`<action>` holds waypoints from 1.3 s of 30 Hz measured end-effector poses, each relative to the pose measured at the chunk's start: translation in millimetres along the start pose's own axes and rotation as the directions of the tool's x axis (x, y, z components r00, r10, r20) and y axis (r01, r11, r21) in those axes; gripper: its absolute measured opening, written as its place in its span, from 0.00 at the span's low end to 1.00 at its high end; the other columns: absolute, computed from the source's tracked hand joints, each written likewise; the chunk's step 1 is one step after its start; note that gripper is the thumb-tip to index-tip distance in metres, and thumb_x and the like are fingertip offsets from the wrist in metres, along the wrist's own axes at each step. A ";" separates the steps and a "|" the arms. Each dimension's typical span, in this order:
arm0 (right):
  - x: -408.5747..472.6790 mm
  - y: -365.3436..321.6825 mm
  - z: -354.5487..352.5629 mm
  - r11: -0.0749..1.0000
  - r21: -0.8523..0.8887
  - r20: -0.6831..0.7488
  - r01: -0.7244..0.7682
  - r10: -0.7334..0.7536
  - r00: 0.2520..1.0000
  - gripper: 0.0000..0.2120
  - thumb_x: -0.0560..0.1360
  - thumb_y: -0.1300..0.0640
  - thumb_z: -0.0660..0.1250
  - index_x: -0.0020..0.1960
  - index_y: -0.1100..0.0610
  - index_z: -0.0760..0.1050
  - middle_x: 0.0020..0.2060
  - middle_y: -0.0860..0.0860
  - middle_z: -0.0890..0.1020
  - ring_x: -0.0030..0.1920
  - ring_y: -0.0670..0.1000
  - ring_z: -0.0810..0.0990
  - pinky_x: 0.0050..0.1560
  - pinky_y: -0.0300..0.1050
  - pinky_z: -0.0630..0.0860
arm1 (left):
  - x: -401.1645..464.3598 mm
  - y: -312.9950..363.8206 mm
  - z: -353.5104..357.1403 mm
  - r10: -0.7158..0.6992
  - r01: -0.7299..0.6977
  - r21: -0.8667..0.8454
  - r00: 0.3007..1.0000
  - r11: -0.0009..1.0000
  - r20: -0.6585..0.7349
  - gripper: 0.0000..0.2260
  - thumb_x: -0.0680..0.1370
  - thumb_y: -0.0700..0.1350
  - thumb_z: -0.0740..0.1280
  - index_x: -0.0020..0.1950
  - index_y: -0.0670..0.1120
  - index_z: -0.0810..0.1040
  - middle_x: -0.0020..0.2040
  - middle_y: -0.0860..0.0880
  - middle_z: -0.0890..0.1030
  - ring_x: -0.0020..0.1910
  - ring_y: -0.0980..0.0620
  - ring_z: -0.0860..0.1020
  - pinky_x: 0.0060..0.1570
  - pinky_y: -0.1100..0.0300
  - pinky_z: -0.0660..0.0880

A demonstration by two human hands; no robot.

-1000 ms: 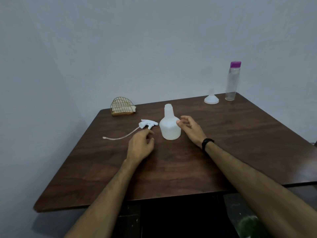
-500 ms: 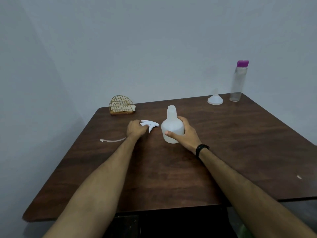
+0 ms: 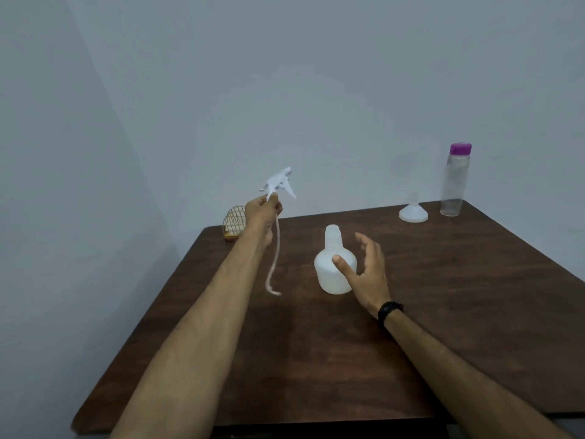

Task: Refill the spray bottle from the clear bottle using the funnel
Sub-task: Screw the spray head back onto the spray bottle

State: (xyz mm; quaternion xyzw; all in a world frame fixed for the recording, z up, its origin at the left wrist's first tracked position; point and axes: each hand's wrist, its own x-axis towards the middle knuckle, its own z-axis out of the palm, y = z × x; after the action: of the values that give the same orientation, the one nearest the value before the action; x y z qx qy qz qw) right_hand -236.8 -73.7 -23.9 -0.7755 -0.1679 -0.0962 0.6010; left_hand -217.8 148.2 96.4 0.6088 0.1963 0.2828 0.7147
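Table (image 3: pixel 443 312) | spray bottle (image 3: pixel 332 274) uncapped | left hand (image 3: pixel 261 213) fingers grip sprayer head (image 3: pixel 278 185) | right hand (image 3: pixel 367 270) fingers spread

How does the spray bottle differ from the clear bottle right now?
The spray bottle is squat, bulbous, milky white and uncapped mid-table; the clear bottle is tall, slim, see-through, purple-capped and at the far edge beside the funnel. Both stand upright on the table.

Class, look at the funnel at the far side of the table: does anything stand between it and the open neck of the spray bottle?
Nothing visible does. The funnel sits upside down beside the clear bottle, and bare table lies between it and the spray bottle. The open right hand hovers at the bottle's right side, below its neck.
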 end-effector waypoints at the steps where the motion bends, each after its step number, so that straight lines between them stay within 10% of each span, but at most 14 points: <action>1: 0.3 -7.8 1.1 0.999 -0.015 -0.053 0.040 -0.041 0.998 0.43 0.64 0.27 0.66 0.72 0.46 0.65 0.69 0.45 0.69 0.66 0.46 0.67 0.64 0.47 0.69 | -3.4 12.1 1.9 -0.012 0.013 -0.066 1.000 0.998 0.020 0.07 0.81 0.37 0.66 0.44 0.39 0.78 0.39 0.45 0.77 0.38 0.52 0.77 0.56 0.56 0.79; 7: 15.9 -78.4 6.2 0.965 -0.123 0.035 0.232 -0.229 0.973 0.30 0.72 0.29 0.62 0.67 0.47 0.74 0.53 0.40 0.80 0.59 0.44 0.72 0.56 0.41 0.71 | -22.3 65.3 20.4 0.046 -0.015 -0.303 0.995 0.953 0.094 0.06 0.81 0.35 0.67 0.44 0.39 0.78 0.40 0.44 0.77 0.37 0.51 0.76 0.58 0.55 0.80; 14: 33.0 -111.2 5.4 0.998 0.064 0.282 -0.023 0.004 0.959 0.24 0.77 0.46 0.70 0.69 0.55 0.75 0.52 0.44 0.83 0.59 0.45 0.80 0.64 0.43 0.74 | -38.5 124.0 50.3 0.202 -0.103 -0.488 0.967 0.867 0.155 0.06 0.81 0.37 0.67 0.44 0.39 0.78 0.38 0.46 0.78 0.36 0.52 0.79 0.50 0.61 0.81; 18: 44.7 -117.3 -5.2 0.935 0.300 0.350 -0.188 0.075 0.934 0.20 0.76 0.51 0.73 0.65 0.56 0.78 0.51 0.50 0.86 0.43 0.43 0.81 0.43 0.36 0.74 | -44.5 136.6 61.8 0.240 -0.101 -0.538 0.951 0.837 0.194 0.05 0.81 0.37 0.67 0.45 0.38 0.79 0.39 0.46 0.78 0.38 0.53 0.80 0.52 0.60 0.81; 22: 52.5 -121.5 -17.4 0.815 0.514 0.396 -0.270 0.054 0.917 0.13 0.75 0.60 0.73 0.59 0.61 0.80 0.49 0.57 0.85 0.38 0.46 0.79 0.42 0.38 0.76 | -47.1 133.4 67.8 0.239 -0.085 -0.544 0.946 0.835 0.220 0.04 0.81 0.37 0.68 0.47 0.38 0.79 0.40 0.46 0.79 0.39 0.52 0.80 0.49 0.61 0.82; 30: 81.9 -112.4 -33.8 0.957 0.279 -0.084 0.076 -0.054 0.995 0.06 0.75 0.63 0.72 0.51 0.56 0.84 0.40 0.53 0.85 0.39 0.51 0.85 0.49 0.43 0.83 | -49.7 133.2 72.5 0.290 -0.127 -0.537 0.929 0.834 0.231 0.02 0.80 0.35 0.67 0.49 0.37 0.80 0.42 0.45 0.79 0.40 0.51 0.80 0.52 0.59 0.82; 39: 82.7 -90.5 -29.7 0.957 0.039 -0.194 0.289 -0.276 0.941 0.08 0.77 0.64 0.70 0.54 0.58 0.83 0.42 0.49 0.85 0.40 0.45 0.83 0.46 0.33 0.80 | -50.1 119.3 67.5 0.324 -0.214 -0.427 0.923 0.878 0.205 0.04 0.80 0.39 0.69 0.51 0.38 0.82 0.43 0.45 0.80 0.41 0.50 0.80 0.53 0.59 0.80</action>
State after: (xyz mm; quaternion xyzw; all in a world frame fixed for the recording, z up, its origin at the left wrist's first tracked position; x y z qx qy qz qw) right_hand -192.8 -70.3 94.2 -0.7103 -0.2234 -0.2480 0.6197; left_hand -233.6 76.5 222.6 0.5053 -0.0520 0.3283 0.7964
